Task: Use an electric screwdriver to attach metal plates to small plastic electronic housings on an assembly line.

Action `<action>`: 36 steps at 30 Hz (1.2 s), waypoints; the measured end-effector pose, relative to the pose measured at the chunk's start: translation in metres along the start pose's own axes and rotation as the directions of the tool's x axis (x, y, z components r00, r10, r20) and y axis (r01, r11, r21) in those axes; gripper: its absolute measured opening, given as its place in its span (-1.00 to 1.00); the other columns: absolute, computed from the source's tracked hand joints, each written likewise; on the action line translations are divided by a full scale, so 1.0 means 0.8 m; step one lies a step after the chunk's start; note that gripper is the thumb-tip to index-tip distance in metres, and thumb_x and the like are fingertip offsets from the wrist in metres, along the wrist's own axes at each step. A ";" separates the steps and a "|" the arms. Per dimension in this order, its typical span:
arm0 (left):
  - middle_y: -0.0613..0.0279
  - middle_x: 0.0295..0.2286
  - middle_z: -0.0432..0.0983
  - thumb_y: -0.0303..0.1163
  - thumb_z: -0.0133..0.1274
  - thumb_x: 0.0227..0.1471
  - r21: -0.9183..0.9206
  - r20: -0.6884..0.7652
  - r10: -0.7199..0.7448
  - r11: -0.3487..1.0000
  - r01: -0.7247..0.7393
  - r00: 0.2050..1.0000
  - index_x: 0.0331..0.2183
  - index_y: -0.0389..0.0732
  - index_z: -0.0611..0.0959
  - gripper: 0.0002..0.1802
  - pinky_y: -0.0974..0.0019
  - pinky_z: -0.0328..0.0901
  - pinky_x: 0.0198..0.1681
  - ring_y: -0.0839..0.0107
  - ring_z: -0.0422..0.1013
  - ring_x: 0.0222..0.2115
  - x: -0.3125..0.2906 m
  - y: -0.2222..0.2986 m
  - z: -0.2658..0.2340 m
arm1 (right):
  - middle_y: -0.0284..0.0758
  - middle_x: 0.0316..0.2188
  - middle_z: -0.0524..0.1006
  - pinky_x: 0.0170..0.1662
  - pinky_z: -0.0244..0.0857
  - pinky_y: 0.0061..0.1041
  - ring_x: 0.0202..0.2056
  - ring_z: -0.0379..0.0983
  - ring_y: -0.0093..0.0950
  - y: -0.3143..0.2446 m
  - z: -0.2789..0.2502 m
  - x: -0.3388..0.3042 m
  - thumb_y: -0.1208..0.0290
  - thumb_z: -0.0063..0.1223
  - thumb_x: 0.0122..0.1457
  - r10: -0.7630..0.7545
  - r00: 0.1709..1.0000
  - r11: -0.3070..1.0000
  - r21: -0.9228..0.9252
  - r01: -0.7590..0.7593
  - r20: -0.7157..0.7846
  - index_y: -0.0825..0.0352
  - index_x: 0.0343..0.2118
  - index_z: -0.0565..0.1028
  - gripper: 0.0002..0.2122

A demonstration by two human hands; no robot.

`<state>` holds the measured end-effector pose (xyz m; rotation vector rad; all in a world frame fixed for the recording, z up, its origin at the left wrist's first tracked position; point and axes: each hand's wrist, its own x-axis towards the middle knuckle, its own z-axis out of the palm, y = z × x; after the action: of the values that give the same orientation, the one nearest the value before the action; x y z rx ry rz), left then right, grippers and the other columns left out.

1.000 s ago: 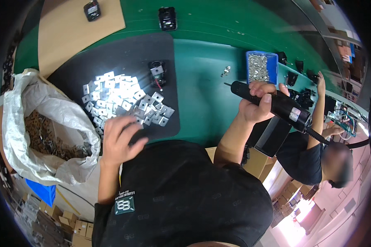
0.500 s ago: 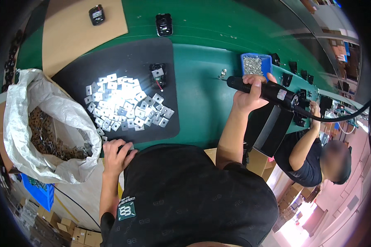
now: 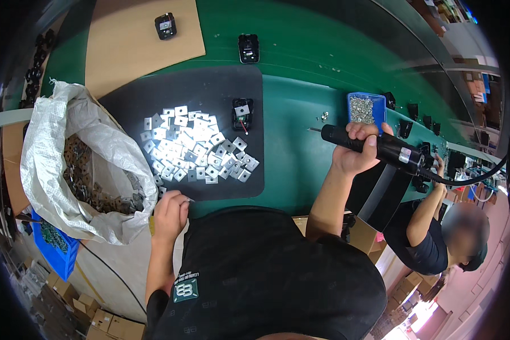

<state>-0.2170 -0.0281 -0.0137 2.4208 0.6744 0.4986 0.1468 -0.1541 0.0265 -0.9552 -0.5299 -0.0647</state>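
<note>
My right hand is wrapped round a black electric screwdriver, held sideways above the green bench with its bit pointing left. A few loose screws lie just beyond the bit. At the near edge of the dark mat, my left hand is closed with its fingers pinched; a thin, bright edge of a metal plate shows at the fingertips, the rest hidden. Beyond it spreads a pile of square metal plates with holes. Right of the pile, a black housing lies open, with a plate and a red wire on it.
A white woven sack of metal parts stands at the left. Beyond the screwdriver sits a blue bin of screws. Other black housings lie farther back, one on cardboard. A co-worker works at the right; the screwdriver's cable runs that way.
The fingers of my left hand have drawn together into a pinch near the mat's edge. My right hand still grips the screwdriver. The whole view has shifted slightly.
</note>
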 end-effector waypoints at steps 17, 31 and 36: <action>0.22 -0.32 0.45 -0.42 0.15 -0.17 0.223 -0.274 0.113 0.974 -0.051 0.955 -0.36 -0.19 0.61 -0.79 0.21 0.23 -0.17 0.20 0.36 -0.27 0.235 0.012 0.064 | -0.41 -0.61 0.27 -0.48 0.14 -0.49 -0.61 0.18 -0.54 -0.038 0.026 -0.029 0.33 -0.06 0.03 0.148 0.989 0.960 0.236 -0.151 0.030 0.22 -0.03 0.18 -0.59; 0.30 -0.43 0.44 -0.38 0.28 -0.38 -0.191 -0.027 0.442 0.878 -0.439 0.896 -0.41 -0.19 0.62 -0.67 0.30 0.22 -0.38 0.33 0.35 -0.42 0.223 0.120 0.109 | -0.40 -0.62 0.29 -0.49 0.15 -0.49 -0.62 0.21 -0.53 -0.045 0.019 -0.019 0.35 -0.03 0.01 0.156 0.978 0.902 0.384 -0.198 0.139 0.20 -0.03 0.19 -0.57; 0.30 -0.51 0.46 -0.45 0.26 -0.33 -0.195 -0.062 0.438 0.876 -0.442 0.897 -0.46 -0.19 0.61 -0.76 0.31 0.21 -0.40 0.34 0.37 -0.47 0.233 0.128 0.125 | -0.40 -0.63 0.29 -0.49 0.17 -0.49 -0.62 0.22 -0.53 -0.045 0.006 -0.010 0.35 0.01 0.01 0.135 0.983 0.928 0.332 -0.169 0.123 0.21 -0.05 0.19 -0.58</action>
<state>0.0163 -0.0378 0.0082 2.3686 0.0574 0.7309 0.1274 -0.1727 0.0523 -0.6579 -0.5354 0.2106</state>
